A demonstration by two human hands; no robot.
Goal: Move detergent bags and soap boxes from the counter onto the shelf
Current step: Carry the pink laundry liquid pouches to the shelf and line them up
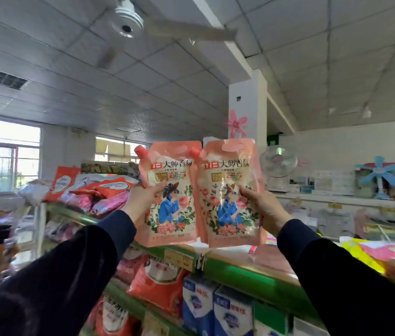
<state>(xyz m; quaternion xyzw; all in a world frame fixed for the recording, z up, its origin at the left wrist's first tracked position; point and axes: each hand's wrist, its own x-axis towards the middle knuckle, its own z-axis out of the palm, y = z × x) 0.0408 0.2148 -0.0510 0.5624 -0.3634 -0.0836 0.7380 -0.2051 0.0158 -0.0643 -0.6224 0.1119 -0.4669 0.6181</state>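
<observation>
left hand (140, 202) gripping pink bag (169, 195), right hand (261, 209) another (231, 197)

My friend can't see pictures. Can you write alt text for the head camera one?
Two hands hold up matching pink detergent pouches side by side, left hand gripping the left pouch, right hand the right pouch, above a green-edged shop shelf.

Two detergent pouches (171, 194) look glossy plastic; sleeves (75, 263) matt dark cloth; shelf edge (252, 277) perhaps painted metal.
</observation>
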